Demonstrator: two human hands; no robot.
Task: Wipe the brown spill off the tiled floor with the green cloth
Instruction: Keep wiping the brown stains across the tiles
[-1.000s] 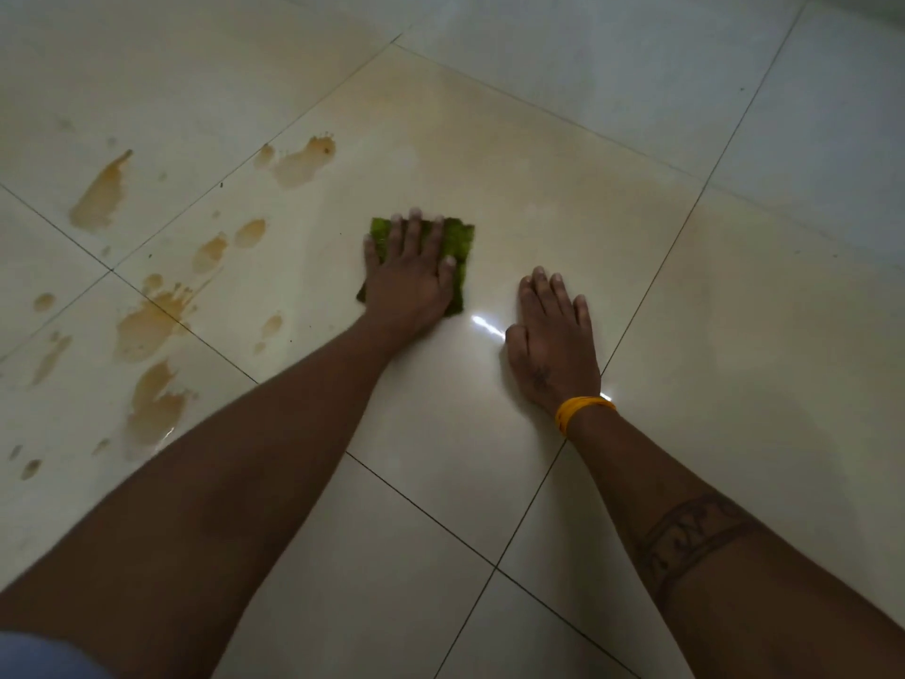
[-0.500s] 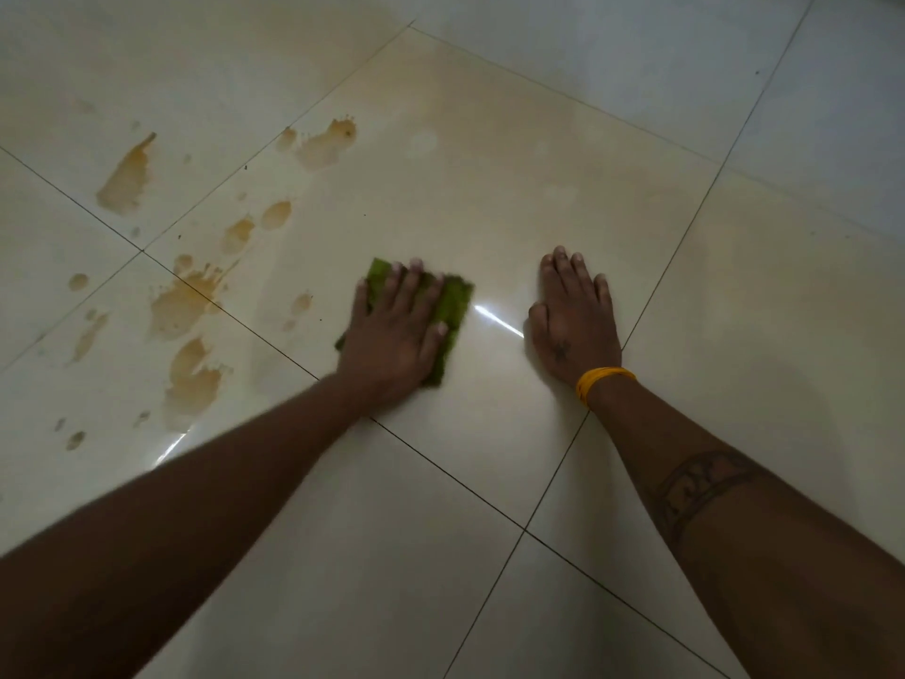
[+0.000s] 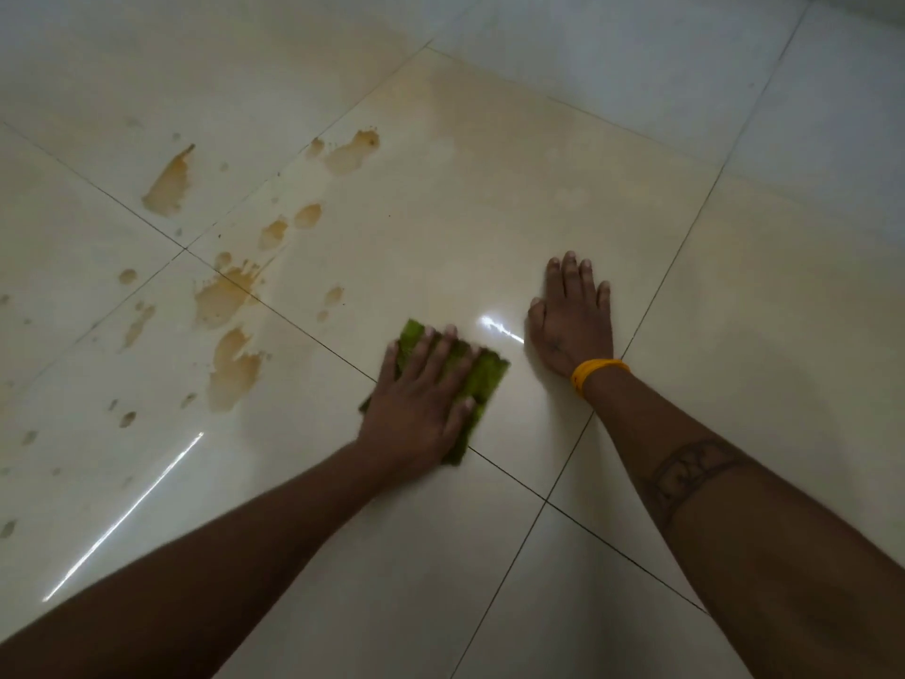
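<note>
My left hand [image 3: 421, 404] presses flat on the folded green cloth [image 3: 482, 379], fingers spread over it, on a dark grout line near the middle of the floor. Brown spill patches [image 3: 230, 370] lie to the left of the cloth, the largest a hand's width away, with more [image 3: 350, 151] further back and small drops around them. My right hand [image 3: 570, 318] rests flat on the tile to the right of the cloth, fingers together, holding nothing, a yellow band on its wrist.
Glossy cream floor tiles [image 3: 734, 335] with dark grout lines spread in all directions. A faint yellowish film covers the tile beyond the hands. Bright light glints sit between the hands and at lower left.
My left hand has dragged the green cloth toward me across the tile onto the grout line. My right hand has stayed planted on the floor.
</note>
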